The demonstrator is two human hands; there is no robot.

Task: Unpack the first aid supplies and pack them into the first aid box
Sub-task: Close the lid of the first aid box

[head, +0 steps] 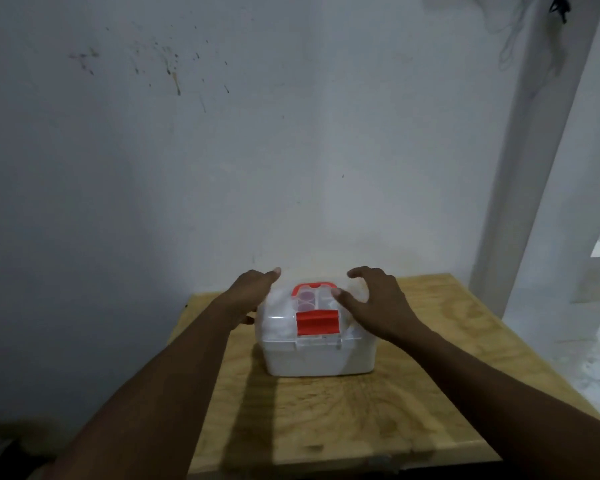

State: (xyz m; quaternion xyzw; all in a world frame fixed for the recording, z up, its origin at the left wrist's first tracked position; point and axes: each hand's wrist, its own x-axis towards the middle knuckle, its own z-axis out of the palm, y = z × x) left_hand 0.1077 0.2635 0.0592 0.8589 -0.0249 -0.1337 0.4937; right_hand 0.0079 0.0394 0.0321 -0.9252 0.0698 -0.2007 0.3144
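First aid box (317, 344): a white box with a clear domed lid is seen standing upright near the middle of the wooden counter (430, 393), close to the wall.
Latch (317, 322): the red front clasp appears folded down; the lid is judged shut.
Handle (313, 287): red, laid flat on the lid.
Left hand (253, 292): fingers are spread; the grip is open against the box's left side, nothing being lifted.
Right hand (371, 299): the grip is open, curled over the lid's right end; contact cannot be told.
Supplies: none are seen loose on the counter; vague shapes are seen through the lid.
Progress: either unpacking has not begun or packing is finished; which cannot be told.
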